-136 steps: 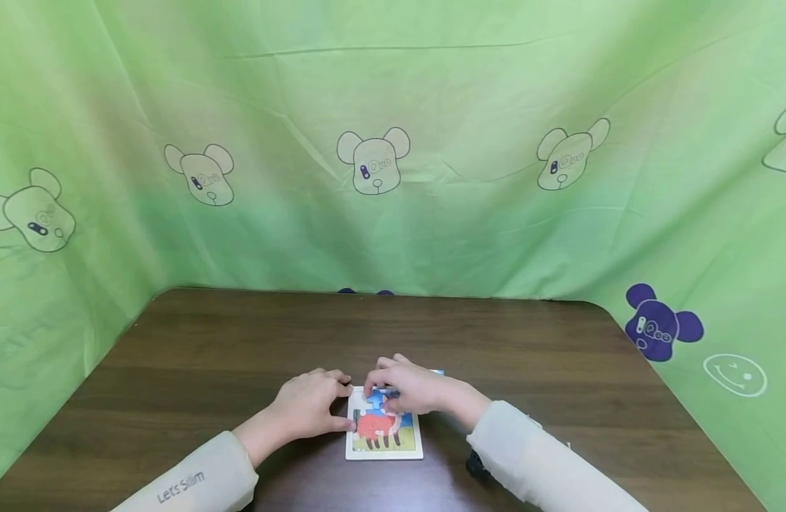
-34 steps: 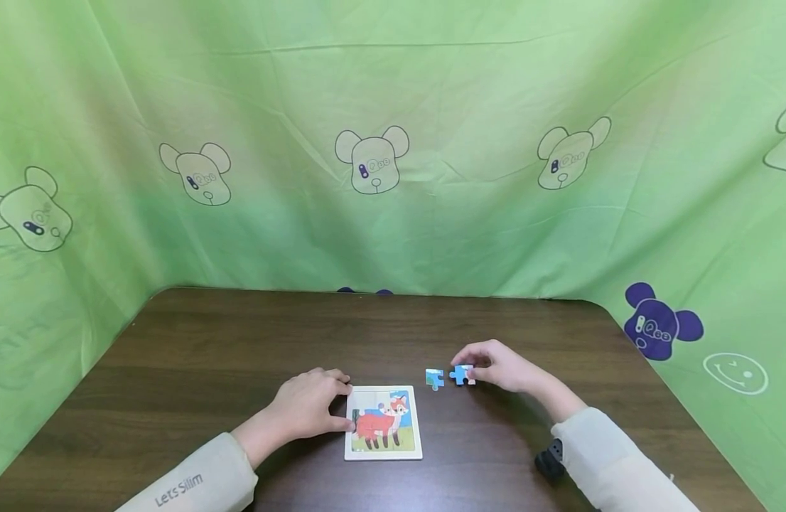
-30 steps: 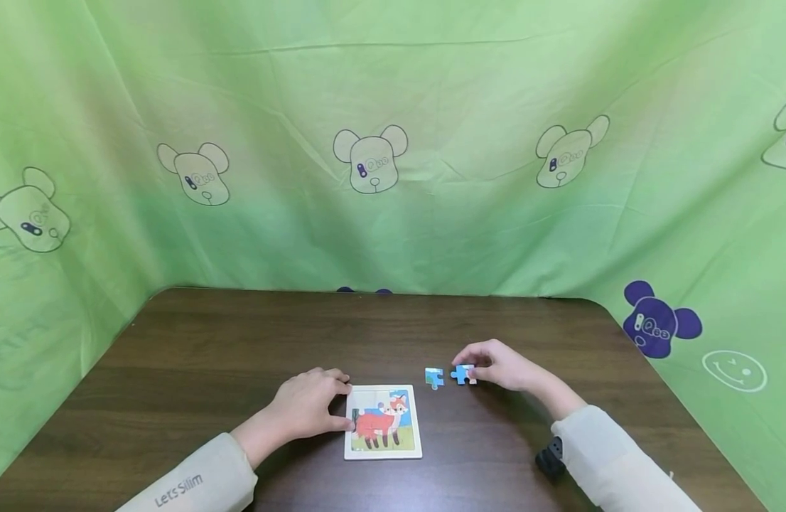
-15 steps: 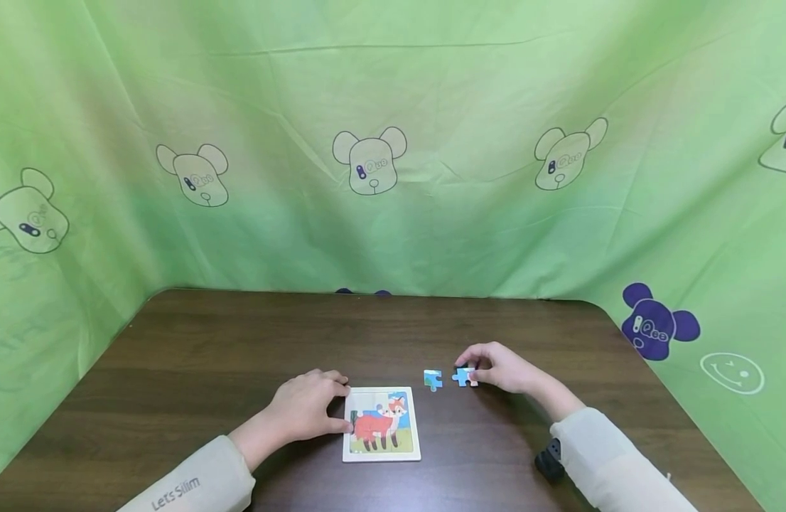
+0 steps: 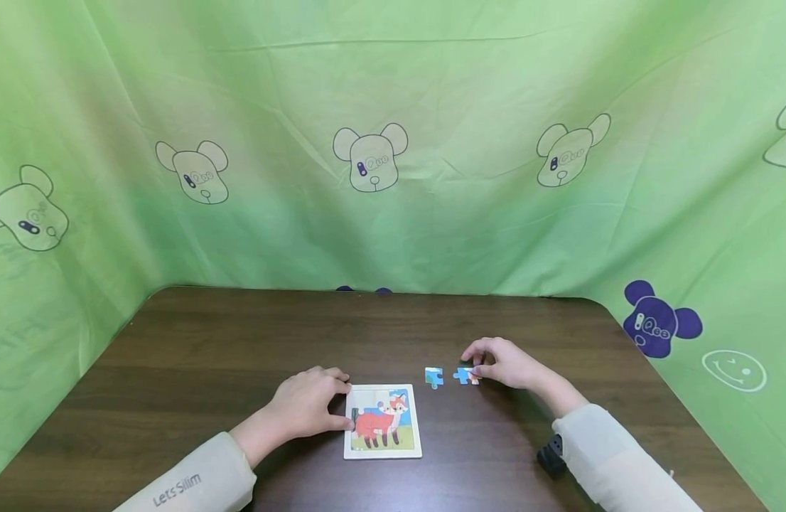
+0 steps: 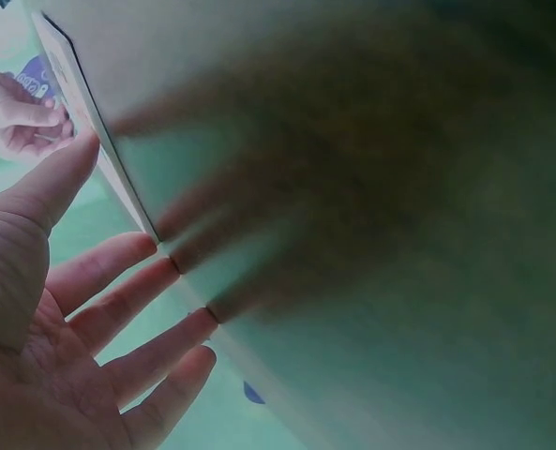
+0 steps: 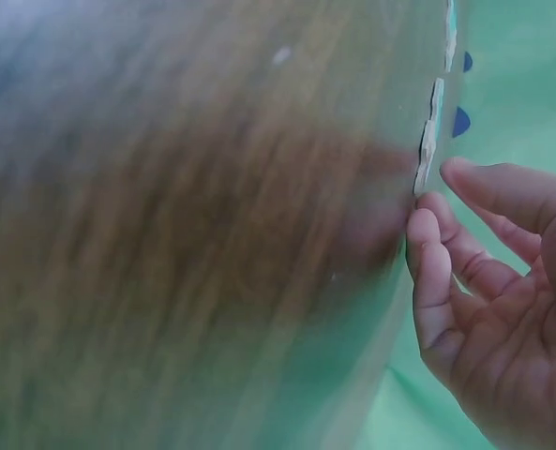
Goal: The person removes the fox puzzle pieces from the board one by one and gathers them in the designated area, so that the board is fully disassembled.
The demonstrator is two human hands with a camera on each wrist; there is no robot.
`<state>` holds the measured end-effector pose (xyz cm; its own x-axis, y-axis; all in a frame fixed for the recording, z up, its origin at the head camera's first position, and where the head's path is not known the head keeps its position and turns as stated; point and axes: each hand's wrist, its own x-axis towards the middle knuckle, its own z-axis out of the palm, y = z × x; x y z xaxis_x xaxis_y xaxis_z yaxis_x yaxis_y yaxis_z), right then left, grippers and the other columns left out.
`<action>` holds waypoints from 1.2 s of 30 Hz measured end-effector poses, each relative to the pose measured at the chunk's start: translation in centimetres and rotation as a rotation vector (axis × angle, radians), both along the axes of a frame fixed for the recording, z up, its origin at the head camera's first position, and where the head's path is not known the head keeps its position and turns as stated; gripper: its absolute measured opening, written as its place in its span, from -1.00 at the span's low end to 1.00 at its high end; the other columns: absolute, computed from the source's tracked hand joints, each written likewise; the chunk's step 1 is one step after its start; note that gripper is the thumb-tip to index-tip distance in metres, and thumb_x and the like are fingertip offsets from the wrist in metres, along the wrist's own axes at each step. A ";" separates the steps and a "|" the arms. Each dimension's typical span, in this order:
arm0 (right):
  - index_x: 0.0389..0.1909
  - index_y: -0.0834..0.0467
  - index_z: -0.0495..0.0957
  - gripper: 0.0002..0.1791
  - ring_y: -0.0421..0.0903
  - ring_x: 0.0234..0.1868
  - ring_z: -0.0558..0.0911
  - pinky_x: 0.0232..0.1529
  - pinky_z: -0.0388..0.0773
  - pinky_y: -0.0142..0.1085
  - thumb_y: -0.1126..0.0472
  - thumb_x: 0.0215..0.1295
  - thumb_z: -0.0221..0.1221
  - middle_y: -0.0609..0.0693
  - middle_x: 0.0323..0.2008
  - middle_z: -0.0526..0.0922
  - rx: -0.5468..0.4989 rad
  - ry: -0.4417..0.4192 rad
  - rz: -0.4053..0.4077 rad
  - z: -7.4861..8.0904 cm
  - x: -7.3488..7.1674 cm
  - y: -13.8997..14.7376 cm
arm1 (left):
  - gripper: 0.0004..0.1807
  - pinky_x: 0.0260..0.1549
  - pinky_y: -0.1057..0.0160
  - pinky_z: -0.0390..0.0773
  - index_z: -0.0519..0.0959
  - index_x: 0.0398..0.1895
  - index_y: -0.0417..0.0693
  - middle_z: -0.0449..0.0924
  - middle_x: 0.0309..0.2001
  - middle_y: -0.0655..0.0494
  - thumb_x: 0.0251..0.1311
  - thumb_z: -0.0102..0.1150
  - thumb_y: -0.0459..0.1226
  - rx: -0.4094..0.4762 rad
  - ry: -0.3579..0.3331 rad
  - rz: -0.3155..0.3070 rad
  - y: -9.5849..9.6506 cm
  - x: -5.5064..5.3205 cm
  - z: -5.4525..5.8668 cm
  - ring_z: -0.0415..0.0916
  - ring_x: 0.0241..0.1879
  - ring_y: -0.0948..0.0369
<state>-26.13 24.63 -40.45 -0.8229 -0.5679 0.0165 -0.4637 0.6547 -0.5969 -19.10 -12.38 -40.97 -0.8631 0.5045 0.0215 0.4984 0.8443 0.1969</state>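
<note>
A square jigsaw puzzle tray (image 5: 383,457) with a white border lies on the table, showing a red fox. Its upper left part is bare and pale. My left hand (image 5: 306,403) rests at the tray's left side, thumb against the border and fingers spread and nearly straight on the tabletop. To the right of the tray, my right hand (image 5: 504,363) pinches the right end of a blue puzzle piece (image 5: 460,375) between thumb and curled fingers. In the right wrist view that puzzle piece (image 7: 428,141) lies flat, its near end at the fingertips.
Another blue and green puzzle piece (image 5: 433,377) lies between the tray and the right hand. The brown wooden table (image 5: 291,327) meets a green printed curtain (image 5: 457,227) at the back and sides. A black device (image 5: 550,456) hangs at the right wrist.
Earlier the right hand was over the tray; since then it has moved right to the loose pieces. Over the last second the pinched piece slid slightly right. The left hand stayed in place.
</note>
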 end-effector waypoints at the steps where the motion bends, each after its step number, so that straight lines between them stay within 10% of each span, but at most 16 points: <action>1: -0.12 0.32 0.62 -0.79 -0.33 -0.45 0.43 -0.37 0.40 -0.43 0.44 0.22 0.22 -0.04 -0.42 0.58 -0.001 -0.006 -0.002 0.0 0.0 0.0 | -0.42 -0.10 0.01 0.62 0.73 -0.01 0.06 0.65 0.14 0.11 -0.06 0.46 0.16 -0.001 -0.003 0.000 0.0 0.0 0.0 0.58 0.08 0.04; 36: -0.11 0.11 0.68 -0.80 -0.18 -0.30 0.50 -0.21 0.48 -0.41 0.35 0.27 0.26 -0.03 -0.21 0.57 0.086 -0.010 0.271 1.2 3.0 -11.4 | -0.44 -0.15 0.01 0.63 0.74 -0.03 0.05 0.66 0.11 0.10 -0.07 0.48 0.14 0.014 -0.005 -0.007 0.1 0.2 0.3 0.59 0.04 0.03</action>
<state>-23.17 13.28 -39.29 -0.6404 -0.7665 -0.0489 -0.6235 0.5560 -0.5496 -18.94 -12.26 -40.67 -0.8596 0.5103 0.0242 0.5033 0.8378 0.2117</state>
